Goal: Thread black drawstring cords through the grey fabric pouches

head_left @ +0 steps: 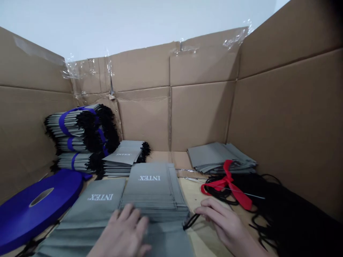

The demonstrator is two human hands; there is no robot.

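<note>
My left hand (124, 232) lies with fingers spread on the grey pouches, at the near edge of the middle stack (152, 185), which is printed INTEX. My right hand (218, 216) pinches a black cord (191, 221) just right of that stack. The cord's lower end touches the right edge of the pouches. More grey pouches (93, 205) lie at the left, beside my left hand. A red ribbon (233, 189) is looped round black cords beyond my right hand.
A blue ribbon roll (40, 203) lies at the left. Bundled pouches (77, 139) stand behind it, with a smaller stack (124, 157) beside them. Grey sheets (219, 157) and black cords (289, 214) are at the right. Cardboard walls (200, 114) enclose the table.
</note>
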